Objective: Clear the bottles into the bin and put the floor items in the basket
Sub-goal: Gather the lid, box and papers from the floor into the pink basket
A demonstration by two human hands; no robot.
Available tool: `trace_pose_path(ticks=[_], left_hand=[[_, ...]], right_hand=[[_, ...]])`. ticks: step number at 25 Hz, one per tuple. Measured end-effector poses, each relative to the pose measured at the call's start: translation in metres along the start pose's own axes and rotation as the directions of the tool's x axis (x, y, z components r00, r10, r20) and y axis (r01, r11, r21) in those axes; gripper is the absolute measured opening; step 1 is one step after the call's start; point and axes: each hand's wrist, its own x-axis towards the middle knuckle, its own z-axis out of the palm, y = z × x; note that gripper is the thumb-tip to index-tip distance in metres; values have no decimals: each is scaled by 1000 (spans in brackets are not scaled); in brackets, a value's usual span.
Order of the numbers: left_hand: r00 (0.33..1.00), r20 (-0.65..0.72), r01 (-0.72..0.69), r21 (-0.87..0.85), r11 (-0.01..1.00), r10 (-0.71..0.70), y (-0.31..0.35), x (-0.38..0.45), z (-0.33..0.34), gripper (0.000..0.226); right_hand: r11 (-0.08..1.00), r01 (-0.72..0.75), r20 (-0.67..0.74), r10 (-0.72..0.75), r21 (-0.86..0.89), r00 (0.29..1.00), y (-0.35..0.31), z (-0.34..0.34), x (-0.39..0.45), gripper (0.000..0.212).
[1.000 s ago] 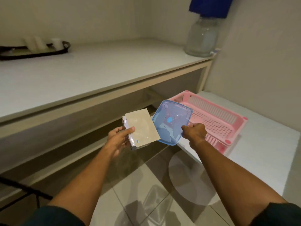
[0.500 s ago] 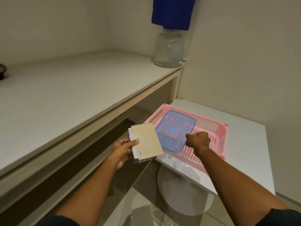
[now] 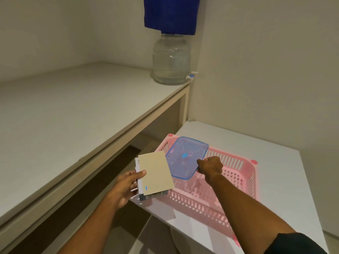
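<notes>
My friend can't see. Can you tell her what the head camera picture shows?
A person holds a blue plastic lid in the right hand over a pink basket on a low white table. The left hand holds a beige booklet beside it.
</notes>
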Motion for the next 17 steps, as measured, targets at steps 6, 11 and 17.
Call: trace_pose_path(ticks=[6, 11, 17], left_hand=[[998, 53, 40, 52, 998, -43, 14, 37, 2, 52], [995, 78, 58, 82, 995, -64, 30, 54, -5, 37], [995, 82, 53, 108, 993, -62, 40, 65, -15, 25]], right_hand=[[991, -30, 31, 34, -134, 999, -6, 24, 1, 25], [978, -68, 49, 79, -197, 996, 1, 50, 10, 24], [957, -121, 67, 143, -263, 987, 11, 63, 7, 24]])
